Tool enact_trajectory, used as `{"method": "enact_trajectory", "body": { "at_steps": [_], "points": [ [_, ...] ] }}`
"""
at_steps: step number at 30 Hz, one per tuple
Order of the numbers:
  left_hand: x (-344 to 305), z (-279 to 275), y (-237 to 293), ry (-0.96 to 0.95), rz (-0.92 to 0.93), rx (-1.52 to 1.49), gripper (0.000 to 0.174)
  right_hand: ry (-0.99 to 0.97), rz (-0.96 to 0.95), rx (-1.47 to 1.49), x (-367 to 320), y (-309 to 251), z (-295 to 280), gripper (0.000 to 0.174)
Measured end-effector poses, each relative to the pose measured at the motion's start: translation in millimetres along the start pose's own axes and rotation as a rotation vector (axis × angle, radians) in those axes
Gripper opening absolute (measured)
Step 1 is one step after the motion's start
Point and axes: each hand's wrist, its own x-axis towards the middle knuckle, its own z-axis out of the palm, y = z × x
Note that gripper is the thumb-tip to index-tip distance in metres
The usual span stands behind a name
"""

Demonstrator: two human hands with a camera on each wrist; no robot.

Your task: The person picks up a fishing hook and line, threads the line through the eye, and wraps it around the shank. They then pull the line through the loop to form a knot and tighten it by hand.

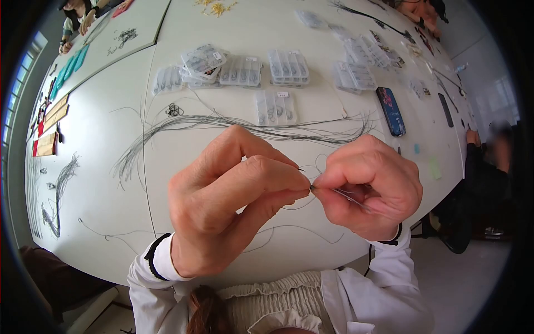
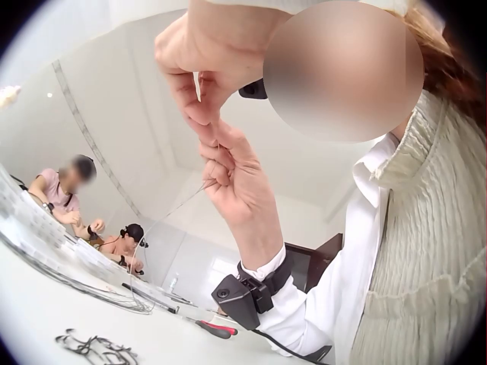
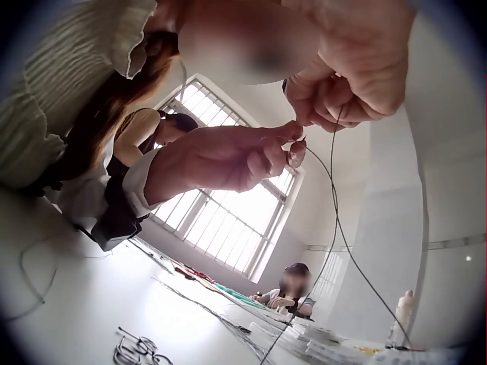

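In the head view my left hand [image 1: 228,195] pinches a small dark fish hook [image 1: 301,169] between thumb and fingers, most of it hidden by them. My right hand [image 1: 374,186] meets it fingertip to fingertip, its fingers curled round a thin grey fishing line [image 1: 350,198]. Loops of line hang below the joined fingertips. From the right wrist, two dark strands of the line [image 3: 335,201] cross as they drop from the hands toward the table. Both hands are raised above the white table [image 1: 194,222].
A long bundle of grey line [image 1: 222,121] lies across the table beyond the hands. Clear compartment boxes [image 1: 276,108] of hooks stand behind it, near a small pile of black hooks [image 1: 174,109]. A phone [image 1: 391,111] lies to the right. Other people sit around the table.
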Motion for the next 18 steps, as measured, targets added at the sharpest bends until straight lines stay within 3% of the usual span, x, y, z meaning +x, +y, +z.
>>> {"method": "enact_trajectory", "body": {
  "at_steps": [9, 12, 14, 16, 18],
  "points": [
    [-5, 2, -6, -0.053, -0.045, -0.173, 0.008, 0.013, -0.023, 0.065, -2, 7, 0, 0.017],
    [-8, 0, -9, 0.022, 0.030, -0.069, 0.008, 0.053, 0.101, 0.055, -4, 2, 5, 0.017],
    [-10, 1, -8, 0.079, 0.095, 0.035, 0.008, 0.093, 0.254, 0.202, -8, 4, 10, 0.017],
    [-11, 6, -5, 0.227, 0.087, 0.085, 0.016, 0.085, 0.276, 0.235, -9, 2, 10, 0.017],
    [-11, 5, -6, 0.213, 0.102, 0.126, 0.017, 0.075, 0.304, 0.266, -8, 3, 10, 0.016]
  ]
}}
